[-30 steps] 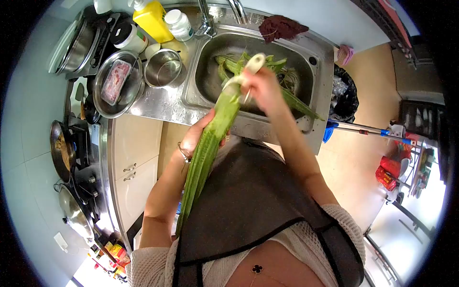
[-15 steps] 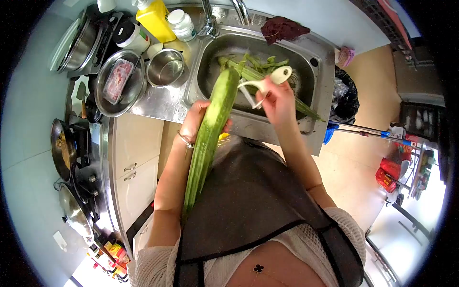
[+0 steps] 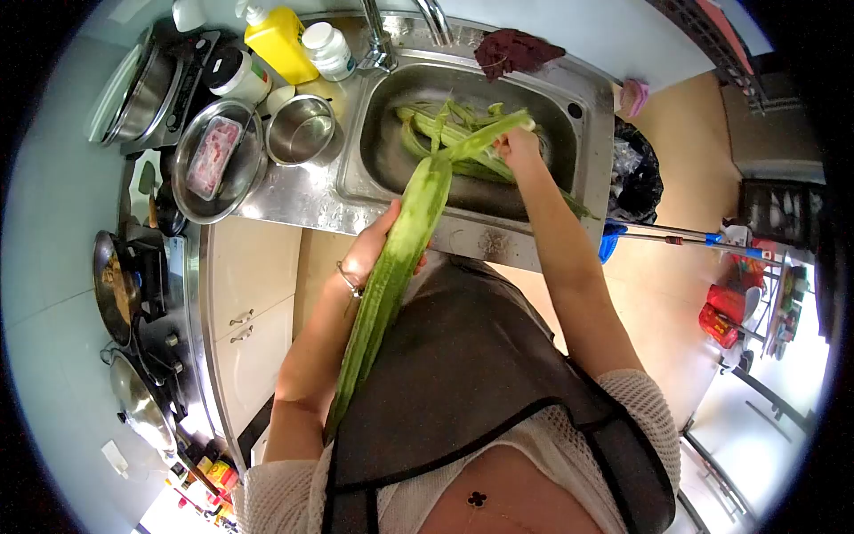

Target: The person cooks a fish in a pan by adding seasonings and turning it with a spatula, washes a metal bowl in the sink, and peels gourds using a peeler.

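A long ridged green gourd (image 3: 391,267) lies slantwise from the sink's front edge down beside the apron, its upper part peeled pale. My left hand (image 3: 369,249) is wrapped round its upper half. Over the sink (image 3: 378,169), my right hand (image 3: 519,147) is closed at the far end of a strip of green peel (image 3: 485,135) that still joins the gourd's top end. The peeler is mostly hidden there; only a pale bit shows by the fingers. Beneath, more green peels (image 3: 414,138) lie in the basin.
Left of the sink stand a steel pot (image 3: 301,130), a steel bowl (image 3: 189,182) with packaged meat (image 3: 214,158), a yellow bottle (image 3: 280,44) and a white jar (image 3: 327,51). A dark cloth (image 3: 516,52) lies behind the basin. A black bin bag (image 3: 640,173) is at the right.
The peeler in my right hand has moved from beside the gourd to its top end and away to the upper right, drawing out a strip of peel. My left hand still holds the gourd.
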{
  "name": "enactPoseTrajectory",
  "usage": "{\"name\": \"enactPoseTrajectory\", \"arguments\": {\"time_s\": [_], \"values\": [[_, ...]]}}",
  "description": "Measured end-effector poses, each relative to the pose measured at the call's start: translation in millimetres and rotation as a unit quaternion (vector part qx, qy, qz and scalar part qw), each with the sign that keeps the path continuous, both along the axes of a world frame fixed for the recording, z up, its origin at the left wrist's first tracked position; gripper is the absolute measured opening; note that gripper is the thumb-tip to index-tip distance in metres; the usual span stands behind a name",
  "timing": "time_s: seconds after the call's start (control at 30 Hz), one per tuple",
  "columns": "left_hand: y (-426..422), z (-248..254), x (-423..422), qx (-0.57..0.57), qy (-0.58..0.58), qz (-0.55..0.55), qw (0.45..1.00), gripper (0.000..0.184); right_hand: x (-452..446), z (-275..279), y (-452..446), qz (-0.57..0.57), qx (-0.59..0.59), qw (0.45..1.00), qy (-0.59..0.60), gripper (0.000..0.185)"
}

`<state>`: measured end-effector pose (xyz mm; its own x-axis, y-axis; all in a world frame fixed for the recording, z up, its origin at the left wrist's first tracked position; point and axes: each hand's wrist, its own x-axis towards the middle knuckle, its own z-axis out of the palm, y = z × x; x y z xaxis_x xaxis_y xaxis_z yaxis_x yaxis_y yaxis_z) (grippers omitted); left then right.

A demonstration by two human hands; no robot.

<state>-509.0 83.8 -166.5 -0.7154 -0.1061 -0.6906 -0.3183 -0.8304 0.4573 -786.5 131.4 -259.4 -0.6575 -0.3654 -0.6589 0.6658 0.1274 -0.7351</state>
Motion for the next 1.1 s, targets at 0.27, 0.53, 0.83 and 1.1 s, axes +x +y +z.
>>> {"name": "enactPoseTrajectory", "arguments": {"time_s": [0.27,0.53,0.83,1.1], "values": [[-2,-3,9,0.022,0.055,0.037,0.998,0.058,119,81,33,0.249,-0.252,0.927,0.128,0.01],[13,11,2,0.011,0.081,0.015,0.997,0.056,16,-7,3,0.139,-0.101,0.985,-0.016,0.006],[17,10,-1,0.054,0.128,0.033,0.99,0.053,67,79,16,0.207,-0.343,0.916,-0.027,0.011],[22,24,-2,0.033,0.091,0.03,0.995,0.055,26,53,19,0.176,-0.296,0.928,-0.145,0.013]]}}
